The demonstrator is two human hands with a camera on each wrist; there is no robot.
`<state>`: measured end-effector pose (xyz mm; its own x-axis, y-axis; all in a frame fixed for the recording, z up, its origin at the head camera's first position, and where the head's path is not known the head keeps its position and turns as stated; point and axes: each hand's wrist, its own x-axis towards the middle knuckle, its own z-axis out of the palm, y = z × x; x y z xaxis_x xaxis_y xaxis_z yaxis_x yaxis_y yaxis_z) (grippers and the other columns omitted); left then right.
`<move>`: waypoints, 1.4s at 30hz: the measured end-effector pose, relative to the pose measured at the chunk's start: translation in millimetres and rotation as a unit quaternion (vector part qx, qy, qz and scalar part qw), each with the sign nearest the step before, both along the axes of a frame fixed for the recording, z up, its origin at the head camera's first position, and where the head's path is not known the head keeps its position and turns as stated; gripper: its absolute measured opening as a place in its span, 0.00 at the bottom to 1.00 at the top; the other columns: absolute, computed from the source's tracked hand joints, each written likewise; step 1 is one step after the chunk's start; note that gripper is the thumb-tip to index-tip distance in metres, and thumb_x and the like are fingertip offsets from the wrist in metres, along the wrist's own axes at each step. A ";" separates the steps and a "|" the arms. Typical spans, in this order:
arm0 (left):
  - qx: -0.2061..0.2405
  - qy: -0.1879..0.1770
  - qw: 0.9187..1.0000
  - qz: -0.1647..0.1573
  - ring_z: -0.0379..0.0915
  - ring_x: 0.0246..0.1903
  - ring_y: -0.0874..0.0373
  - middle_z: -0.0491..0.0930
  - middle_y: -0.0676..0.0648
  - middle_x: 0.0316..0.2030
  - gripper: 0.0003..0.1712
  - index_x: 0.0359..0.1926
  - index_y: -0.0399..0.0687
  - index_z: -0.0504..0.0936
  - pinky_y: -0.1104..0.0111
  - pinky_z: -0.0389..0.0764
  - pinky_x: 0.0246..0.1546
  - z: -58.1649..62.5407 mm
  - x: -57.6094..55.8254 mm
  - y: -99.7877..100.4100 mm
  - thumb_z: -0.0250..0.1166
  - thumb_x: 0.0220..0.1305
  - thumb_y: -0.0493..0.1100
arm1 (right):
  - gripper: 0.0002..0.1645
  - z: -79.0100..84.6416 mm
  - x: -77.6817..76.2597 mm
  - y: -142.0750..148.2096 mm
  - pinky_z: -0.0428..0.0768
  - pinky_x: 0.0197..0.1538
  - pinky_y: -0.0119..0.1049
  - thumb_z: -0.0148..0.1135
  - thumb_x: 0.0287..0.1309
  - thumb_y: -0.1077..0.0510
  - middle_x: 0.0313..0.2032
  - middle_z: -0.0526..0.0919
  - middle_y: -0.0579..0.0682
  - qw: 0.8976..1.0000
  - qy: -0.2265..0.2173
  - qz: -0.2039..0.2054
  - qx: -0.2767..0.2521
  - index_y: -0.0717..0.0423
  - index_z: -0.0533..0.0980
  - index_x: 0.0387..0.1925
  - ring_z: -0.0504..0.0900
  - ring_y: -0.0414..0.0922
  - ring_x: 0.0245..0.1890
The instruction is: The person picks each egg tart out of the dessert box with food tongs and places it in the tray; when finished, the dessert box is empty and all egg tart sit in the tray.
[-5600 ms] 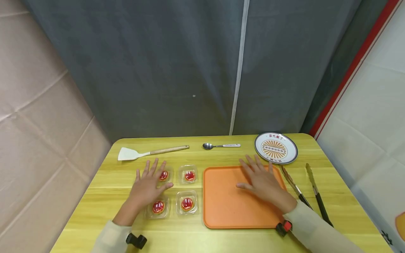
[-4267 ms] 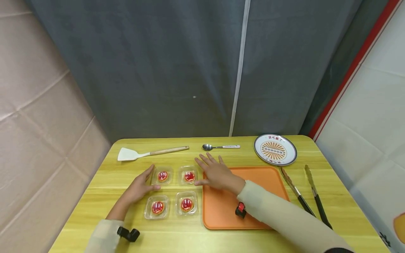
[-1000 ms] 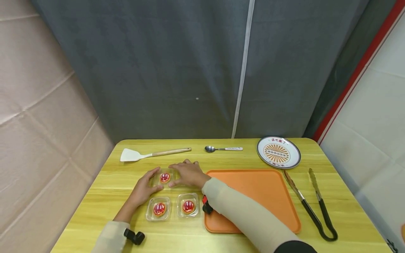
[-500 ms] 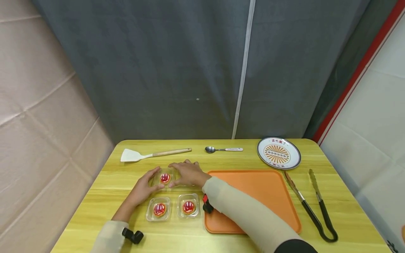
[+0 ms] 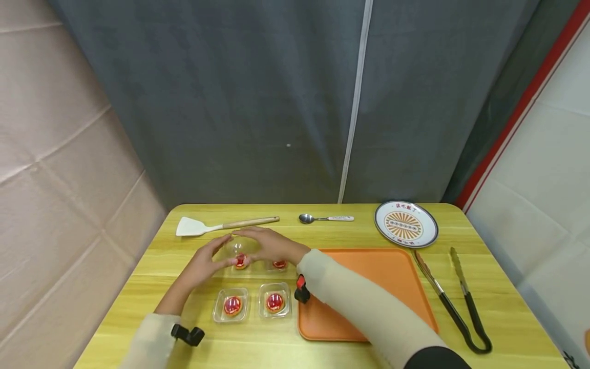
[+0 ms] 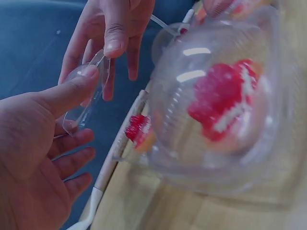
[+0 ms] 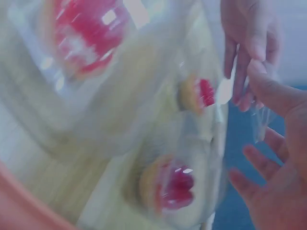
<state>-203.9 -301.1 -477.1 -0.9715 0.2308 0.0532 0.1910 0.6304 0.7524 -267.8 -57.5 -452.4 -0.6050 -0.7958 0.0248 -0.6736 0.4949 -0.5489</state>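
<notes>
Between my two hands is a clear domed plastic lid (image 6: 86, 108), raised above the far-left tart. My left hand (image 5: 198, 265) pinches one side of it, thumb nearest me. On the opposite side my right hand (image 5: 275, 246) pinches it too, its forearm crossing over the tray. Under the lid sits a red-topped tart (image 5: 240, 262), partly covered by my fingertips. The far-right tart (image 5: 279, 264) shows just below my right hand. Closer to me stand two more clear tart boxes, the left one (image 5: 230, 305) and the right one (image 5: 274, 301), both with domed lids on.
An orange tray (image 5: 369, 318) lies right of the boxes, under my right sleeve. Behind are a white spatula (image 5: 190, 226) with a wooden handle and a spoon (image 5: 306, 219). A patterned plate (image 5: 405, 223) and black-handled tongs (image 5: 454, 312) lie at the right.
Both hands were spread apart; the right has crossed leftward to the far-left box. Within the last half second they have raised its lid off, uncovering the far-right tart from behind my right hand.
</notes>
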 end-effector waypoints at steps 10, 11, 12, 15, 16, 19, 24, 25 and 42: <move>-0.030 0.092 0.995 -0.017 0.62 0.72 0.34 0.66 0.36 0.74 0.56 0.82 0.50 0.54 0.38 0.66 0.69 20.6 9.4 9.1 0.77 0.60 0.46 | 0.36 12.4 -7.8 20.8 0.68 0.74 0.55 0.56 0.77 0.53 0.74 0.67 0.58 0.895 -0.412 0.015 -0.171 0.50 0.58 0.80 0.68 0.60 0.73; -0.051 0.129 0.990 -0.022 0.63 0.72 0.34 0.66 0.36 0.74 0.58 0.82 0.51 0.54 0.38 0.67 0.69 21.9 10.5 11.0 0.79 0.57 0.43 | 0.34 12.1 -9.4 23.3 0.66 0.75 0.58 0.53 0.79 0.55 0.74 0.67 0.60 0.868 -0.460 0.013 -0.187 0.52 0.57 0.80 0.68 0.61 0.73; -0.075 0.164 0.983 -0.025 0.64 0.71 0.35 0.66 0.37 0.74 0.61 0.82 0.53 0.54 0.39 0.69 0.68 23.0 11.6 12.9 0.80 0.54 0.42 | 0.33 11.7 -11.0 25.5 0.64 0.75 0.60 0.50 0.80 0.55 0.74 0.67 0.62 0.842 -0.501 0.013 -0.201 0.54 0.57 0.80 0.68 0.63 0.72; -0.144 0.252 0.956 -0.041 0.67 0.69 0.37 0.65 0.39 0.75 0.66 0.82 0.52 0.54 0.42 0.76 0.63 26.0 13.3 19.6 0.83 0.48 0.39 | 0.32 10.6 -15.6 31.1 0.58 0.76 0.61 0.44 0.83 0.53 0.74 0.66 0.64 0.785 -0.577 0.028 -0.223 0.57 0.56 0.80 0.68 0.64 0.72; -0.160 0.272 0.948 -0.045 0.69 0.68 0.37 0.65 0.39 0.75 0.66 0.82 0.51 0.54 0.43 0.78 0.61 27.0 13.6 21.7 0.84 0.47 0.38 | 0.32 10.5 -16.6 32.6 0.57 0.77 0.61 0.43 0.83 0.52 0.74 0.66 0.64 0.771 -0.594 0.034 -0.225 0.58 0.56 0.80 0.69 0.64 0.71; -0.192 0.312 0.929 -0.051 0.72 0.65 0.38 0.67 0.40 0.73 0.64 0.81 0.49 0.57 0.46 0.82 0.57 28.8 14.3 26.4 0.84 0.46 0.37 | 0.33 9.6 -17.8 35.7 0.60 0.76 0.57 0.40 0.84 0.48 0.73 0.66 0.65 0.749 -0.622 0.053 -0.221 0.59 0.56 0.80 0.75 0.60 0.68; -0.209 0.340 0.916 -0.048 0.76 0.62 0.39 0.72 0.39 0.69 0.59 0.79 0.48 0.61 0.47 0.84 0.54 30.9 14.0 28.9 0.83 0.48 0.37 | 0.35 9.8 -15.5 37.5 0.65 0.74 0.54 0.36 0.83 0.44 0.72 0.69 0.64 0.736 -0.641 0.057 -0.213 0.59 0.57 0.79 0.80 0.56 0.63; -0.208 0.335 0.918 -0.047 0.76 0.61 0.39 0.72 0.39 0.68 0.59 0.79 0.47 0.62 0.47 0.84 0.54 31.4 13.3 28.8 0.83 0.48 0.37 | 0.35 9.9 -15.0 37.6 0.64 0.74 0.56 0.36 0.83 0.43 0.72 0.69 0.64 0.736 -0.641 0.053 -0.213 0.58 0.56 0.79 0.79 0.58 0.64; -0.046 0.015 0.998 -0.037 0.66 0.69 0.34 0.72 0.33 0.68 0.50 0.77 0.37 0.62 0.39 0.66 0.70 16.9 -54.3 13.2 0.77 0.60 0.46 | 0.55 -3.8 -30.3 13.7 0.78 0.67 0.46 0.74 0.61 0.47 0.75 0.68 0.51 0.984 -0.124 -0.103 -0.078 0.50 0.54 0.81 0.73 0.52 0.70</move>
